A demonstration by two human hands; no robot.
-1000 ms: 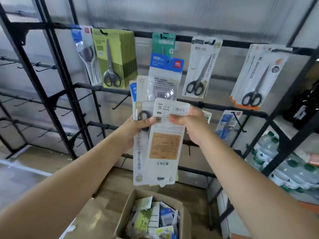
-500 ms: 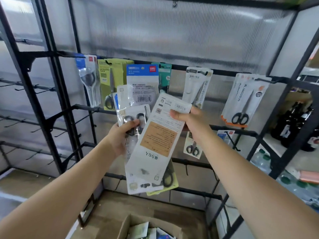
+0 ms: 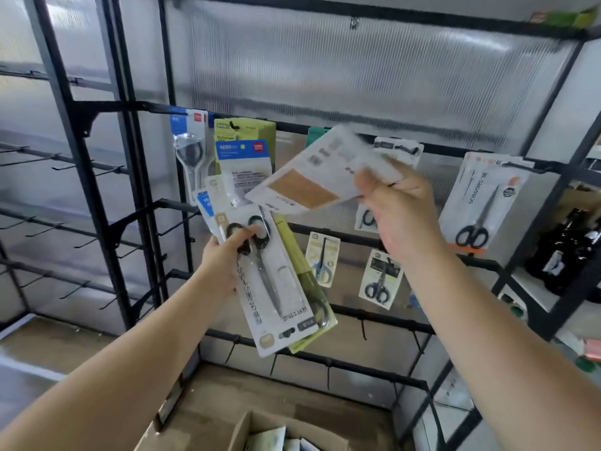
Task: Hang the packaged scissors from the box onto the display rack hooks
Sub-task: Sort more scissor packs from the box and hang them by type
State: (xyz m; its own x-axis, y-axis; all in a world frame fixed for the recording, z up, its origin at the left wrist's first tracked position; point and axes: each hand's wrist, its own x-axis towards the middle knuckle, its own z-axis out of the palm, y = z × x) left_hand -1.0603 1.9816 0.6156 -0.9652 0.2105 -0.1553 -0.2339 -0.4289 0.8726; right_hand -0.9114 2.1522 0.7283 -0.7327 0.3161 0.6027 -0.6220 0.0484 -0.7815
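Presently the black display rack fills the view, its crossbars carrying several hung scissor packs and, on the left bays, rows of bare hooks. Below, at the bottom edge, the cardboard box stands open on the wooden floor with more packs inside.

The left hand holds a fanned bundle of packaged scissors low in front of the rack, thumb pressed across the black handles of the front pack, the other fingers curled behind and mostly hidden. A blue-headed pack stands at the back of that bundle.

The right hand grips a single white pack, reverse side outward, showing a tan panel. It is pinched at one end between thumb and curled fingers; the pack is tilted nearly level, clear of the bundle and motion-blurred.

Judgement: the step in hand is the transfer of one pack from the bundle to a hook; it is not yet hung. The pack's hang hole cannot be made out, being blurred or covered by the fingers.

Next move, as judged: turn the pack upright, face outward, bring its hang hole to the tip of a free or matching hook, and slide it on. Risk: the loose fan in the left hand may slip.
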